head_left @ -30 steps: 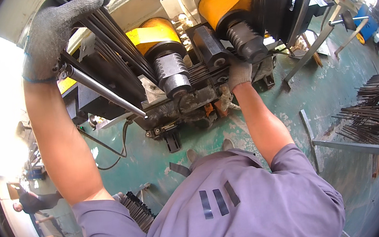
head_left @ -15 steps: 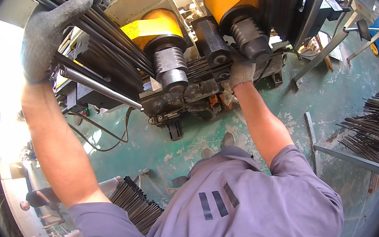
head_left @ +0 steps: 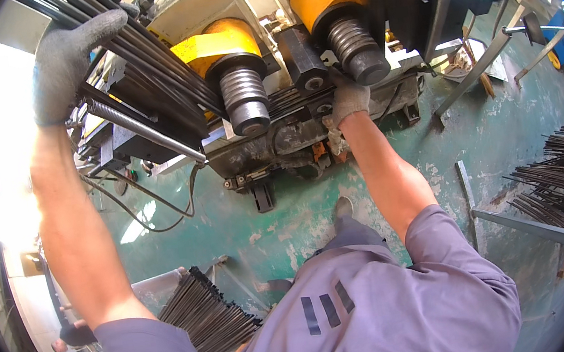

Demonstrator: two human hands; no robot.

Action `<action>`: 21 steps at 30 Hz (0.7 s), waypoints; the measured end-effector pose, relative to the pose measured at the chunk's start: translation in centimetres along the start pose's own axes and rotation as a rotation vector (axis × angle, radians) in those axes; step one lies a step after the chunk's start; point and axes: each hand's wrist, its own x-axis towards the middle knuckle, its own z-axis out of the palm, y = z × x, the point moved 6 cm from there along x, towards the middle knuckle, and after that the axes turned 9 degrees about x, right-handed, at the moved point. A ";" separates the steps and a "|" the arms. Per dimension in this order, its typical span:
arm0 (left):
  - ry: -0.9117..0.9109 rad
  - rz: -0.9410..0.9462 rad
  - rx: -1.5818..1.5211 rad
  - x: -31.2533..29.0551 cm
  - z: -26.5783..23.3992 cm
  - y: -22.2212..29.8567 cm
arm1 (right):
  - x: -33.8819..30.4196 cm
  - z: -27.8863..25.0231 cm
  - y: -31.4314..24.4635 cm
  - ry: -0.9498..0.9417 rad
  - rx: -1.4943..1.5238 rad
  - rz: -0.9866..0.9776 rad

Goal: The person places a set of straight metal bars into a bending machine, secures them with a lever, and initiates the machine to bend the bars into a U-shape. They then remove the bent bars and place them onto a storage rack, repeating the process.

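A: Left hand?
B: Grey-gloved left hand [head_left: 68, 65], high on the left, clamped round a bundle of dark rods [head_left: 166, 67]. Thumb across the front, fingertips showing past the far side.
A: Where do the rods run?
B: Slanting down from the top edge, which cuts off their upper ends, to just beside the left ridged roller [head_left: 245, 96]. Lower ends hard to make out, probably behind that roller.
A: Right hand?
B: Gloved right hand [head_left: 350, 101], below the gap between the black hexagonal block [head_left: 303, 57] and the right ridged roller [head_left: 353, 44]. Fingers hidden in shadow; can't tell whether apart or together.
A: Elsewhere?
B: Stacked rods [head_left: 204, 316] lower left, partly behind the grey shirt [head_left: 381, 297]. Glare washes out the left side.
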 end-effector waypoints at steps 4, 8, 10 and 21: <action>0.109 -0.018 -0.055 -1.3 -2.2 -0.7 | -1.1 -0.5 -1.4 -0.026 -0.015 -0.153; 0.183 0.012 -0.248 -7.8 0.7 4.8 | -7.6 -5.4 -6.1 0.104 0.075 -0.086; 0.253 -0.035 -0.281 -14.2 1.3 8.4 | -11.7 -9.0 -7.9 0.096 0.027 -0.099; 0.074 -0.439 -1.040 -30.3 29.4 17.0 | -28.3 -49.3 -42.7 0.746 -0.716 -0.752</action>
